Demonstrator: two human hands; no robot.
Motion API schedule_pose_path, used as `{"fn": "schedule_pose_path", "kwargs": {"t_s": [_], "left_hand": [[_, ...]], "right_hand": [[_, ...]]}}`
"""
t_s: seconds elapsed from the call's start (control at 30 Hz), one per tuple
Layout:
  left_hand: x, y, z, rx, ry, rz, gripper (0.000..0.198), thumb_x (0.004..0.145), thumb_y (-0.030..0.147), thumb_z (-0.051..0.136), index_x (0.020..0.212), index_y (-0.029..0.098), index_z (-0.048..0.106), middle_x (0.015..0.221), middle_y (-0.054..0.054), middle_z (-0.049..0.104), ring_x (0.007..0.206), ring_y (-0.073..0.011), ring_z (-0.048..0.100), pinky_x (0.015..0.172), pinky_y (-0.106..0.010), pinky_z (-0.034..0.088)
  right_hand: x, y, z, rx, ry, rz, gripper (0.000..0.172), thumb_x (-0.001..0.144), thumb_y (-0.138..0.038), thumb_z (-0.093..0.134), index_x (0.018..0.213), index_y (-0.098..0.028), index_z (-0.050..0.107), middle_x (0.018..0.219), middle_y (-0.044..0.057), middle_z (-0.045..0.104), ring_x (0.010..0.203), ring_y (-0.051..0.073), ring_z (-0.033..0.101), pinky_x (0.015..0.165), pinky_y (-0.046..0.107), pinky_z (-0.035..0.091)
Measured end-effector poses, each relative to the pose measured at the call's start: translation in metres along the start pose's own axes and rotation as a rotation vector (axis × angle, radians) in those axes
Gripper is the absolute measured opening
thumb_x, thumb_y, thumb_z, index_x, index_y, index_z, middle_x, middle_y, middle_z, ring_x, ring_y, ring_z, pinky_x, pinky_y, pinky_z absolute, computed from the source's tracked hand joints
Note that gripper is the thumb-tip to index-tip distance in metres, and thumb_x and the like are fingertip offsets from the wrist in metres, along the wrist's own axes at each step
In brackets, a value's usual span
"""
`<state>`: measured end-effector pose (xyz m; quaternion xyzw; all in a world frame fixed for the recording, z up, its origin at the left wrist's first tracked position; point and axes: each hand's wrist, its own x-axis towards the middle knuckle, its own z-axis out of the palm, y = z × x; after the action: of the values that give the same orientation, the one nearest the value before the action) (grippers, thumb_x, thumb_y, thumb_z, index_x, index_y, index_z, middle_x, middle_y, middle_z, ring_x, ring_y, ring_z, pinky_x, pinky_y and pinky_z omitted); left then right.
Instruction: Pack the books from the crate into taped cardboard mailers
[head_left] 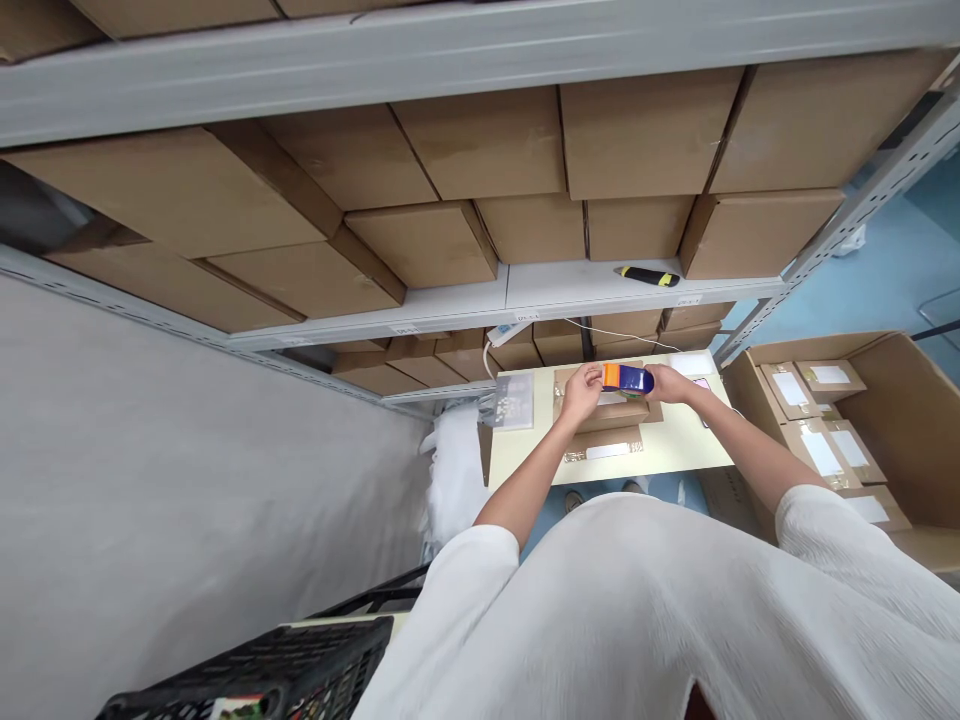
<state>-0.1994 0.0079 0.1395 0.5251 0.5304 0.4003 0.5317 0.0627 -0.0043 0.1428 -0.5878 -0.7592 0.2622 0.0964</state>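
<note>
White sleeves (480, 575) are reaching toward a cream worktop (682, 450).
Left hand (581, 393) and right hand (667, 384) are holding an orange-and-blue package (627, 379) by its ends, just above a brown parcel (607, 415) on the worktop; labelled parcels (817, 430) are lying in an open carton (892, 370) right of the worktop.

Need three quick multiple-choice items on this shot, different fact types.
1. Where is the utility knife? A) In the crate B) On the shelf C) On the table
2. Colours on the box between the left hand and right hand? A) Blue and orange B) Red and white C) Green and black
3. State of the large cardboard box at right? A) Taped shut B) Upside down C) Open, holding labelled cartons

1 B: it lies beside the brown cartons.
2 A: both colours show between the hands.
3 C: the cartons show inside its open top.
</note>
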Motion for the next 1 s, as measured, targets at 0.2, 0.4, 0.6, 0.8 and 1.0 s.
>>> {"fn": "schedule_pose_path", "kwargs": {"t_s": [0.2,0.4,0.6,0.8,1.0], "left_hand": [[0.007,-0.013,-0.002,-0.088,0.118,-0.050,0.032,0.090,0.010,0.066,0.120,0.021,0.064,0.099,-0.008,0.083,0.092,-0.0237,0.082,0.093,-0.040,0.061],[0.016,-0.029,0.004,-0.151,0.238,-0.148,0.042,0.079,0.010,0.079,0.115,0.021,0.062,0.084,-0.002,0.077,0.082,-0.0217,0.078,0.081,-0.035,0.059],[0.020,-0.038,0.003,-0.166,0.333,-0.144,0.048,0.073,0.002,0.079,0.111,0.023,0.059,0.080,0.003,0.074,0.077,-0.0174,0.076,0.083,-0.033,0.058],[0.023,-0.047,-0.010,-0.203,0.379,-0.188,0.050,0.073,-0.001,0.077,0.107,0.026,0.053,0.076,0.007,0.071,0.072,-0.0144,0.072,0.081,-0.030,0.057],[0.026,-0.056,-0.024,-0.311,0.415,-0.198,0.054,0.072,0.000,0.079,0.103,0.028,0.045,0.074,0.009,0.066,0.072,-0.0128,0.071,0.077,-0.025,0.053]], "right_hand": [[-0.002,0.001,0.001,-0.003,0.009,-0.019,0.032,0.080,-0.040,0.086,0.102,-0.021,0.071,0.102,0.011,0.082,0.090,0.028,0.076,0.077,0.031,0.055],[-0.002,-0.004,0.000,-0.034,0.009,-0.011,0.028,0.077,-0.033,0.086,0.097,-0.020,0.070,0.096,0.010,0.080,0.086,0.027,0.074,0.074,0.032,0.054],[-0.003,-0.015,-0.004,0.080,0.045,-0.021,0.039,0.073,-0.032,0.091,0.106,-0.020,0.073,0.096,0.008,0.080,0.086,0.026,0.073,0.076,0.031,0.055],[0.008,-0.027,-0.009,0.089,-0.023,0.020,0.043,0.071,-0.024,0.089,0.110,-0.021,0.071,0.105,0.007,0.081,0.090,0.026,0.074,0.075,0.029,0.055],[0.027,-0.043,-0.015,0.034,-0.129,-0.008,0.040,0.076,-0.029,0.088,0.110,-0.021,0.069,0.109,0.009,0.082,0.094,0.027,0.076,0.075,0.029,0.054]]}}
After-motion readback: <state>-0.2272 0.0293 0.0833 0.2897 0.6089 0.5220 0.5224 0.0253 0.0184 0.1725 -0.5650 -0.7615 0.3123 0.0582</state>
